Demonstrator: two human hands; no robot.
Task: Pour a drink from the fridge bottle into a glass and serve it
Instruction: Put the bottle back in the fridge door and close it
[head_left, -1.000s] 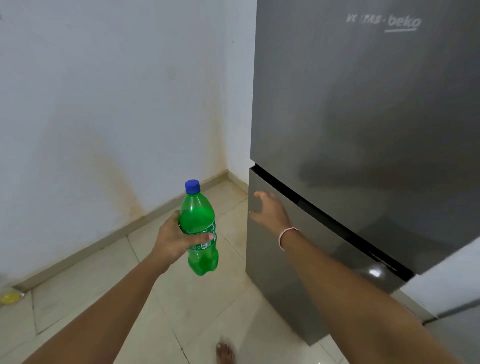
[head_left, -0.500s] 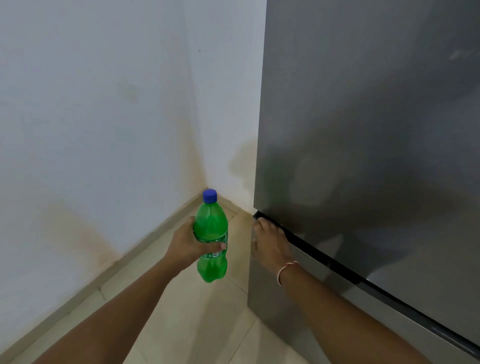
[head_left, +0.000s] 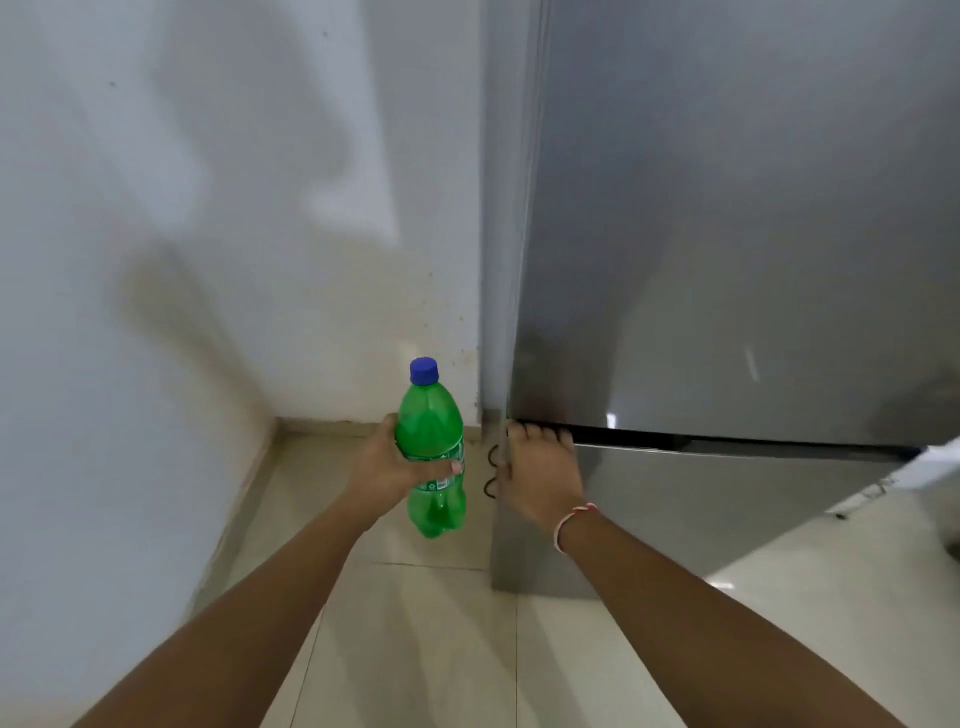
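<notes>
Two white walls (head_left: 208, 208) meet pale floor tiles (head_left: 415, 649) (grey fridge (head_left: 727, 234) beside).

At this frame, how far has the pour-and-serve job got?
Early stage. Done: the green plastic bottle with the blue cap is out, upright, gripped by the left hand. In hand: the right hand has its fingers hooked into the dark gap between the doors of the grey steel fridge. Left: the cap is still on, no glass is in view, nothing poured or served.
</notes>
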